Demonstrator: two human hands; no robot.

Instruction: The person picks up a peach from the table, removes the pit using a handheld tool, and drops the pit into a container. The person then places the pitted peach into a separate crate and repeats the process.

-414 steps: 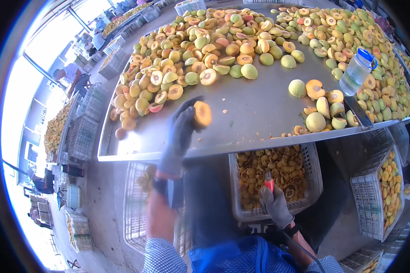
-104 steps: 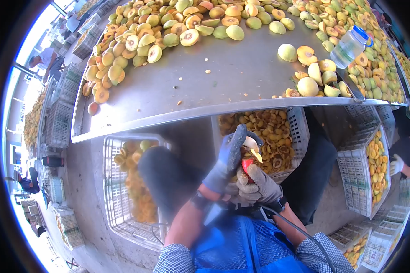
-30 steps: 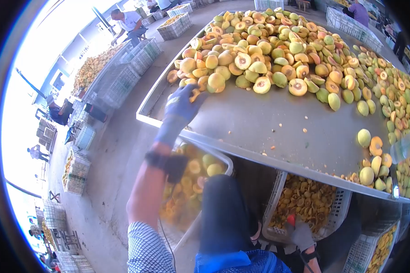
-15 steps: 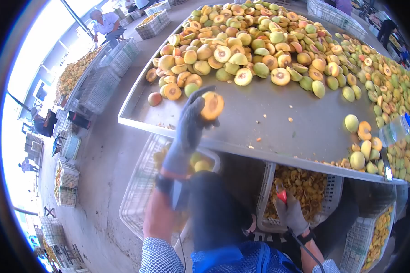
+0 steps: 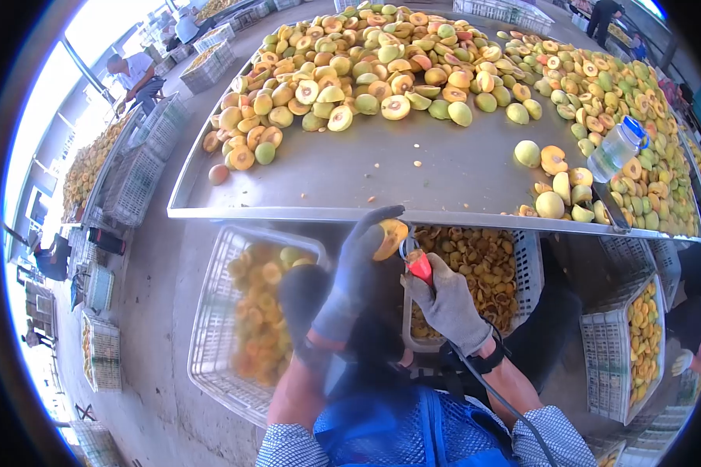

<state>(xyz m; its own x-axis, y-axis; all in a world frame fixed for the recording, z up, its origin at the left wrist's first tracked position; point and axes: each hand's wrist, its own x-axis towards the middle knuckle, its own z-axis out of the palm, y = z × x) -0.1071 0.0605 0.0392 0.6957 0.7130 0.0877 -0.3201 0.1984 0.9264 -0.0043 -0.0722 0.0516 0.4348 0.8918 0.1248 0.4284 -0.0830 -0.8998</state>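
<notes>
My left hand [image 5: 356, 261], in a grey glove, holds a halved fruit [image 5: 390, 239] between thumb and fingers just below the metal table's front edge [image 5: 304, 213]. My right hand [image 5: 449, 301], gloved too, is closed round the red handle of a corded tool [image 5: 419, 266]. The tool's ring-shaped metal head is right beside the fruit half; whether they touch I cannot tell. Under my right hand stands a crate of thin fruit scraps [image 5: 487, 268]. A white crate of fruit pieces [image 5: 218, 327] is at my left.
Halved fruit [image 5: 366, 66] is heaped across the table's back and right. A water bottle [image 5: 617, 149] lies on the right pile near a dark blade-like object [image 5: 611, 207]. More crates [image 5: 615, 350] stand at the right. A person [image 5: 136, 74] sits at the far left.
My left hand has come down from over the table with the fruit half. My right hand has risen with the tool, and the two have met. The view has shifted.
</notes>
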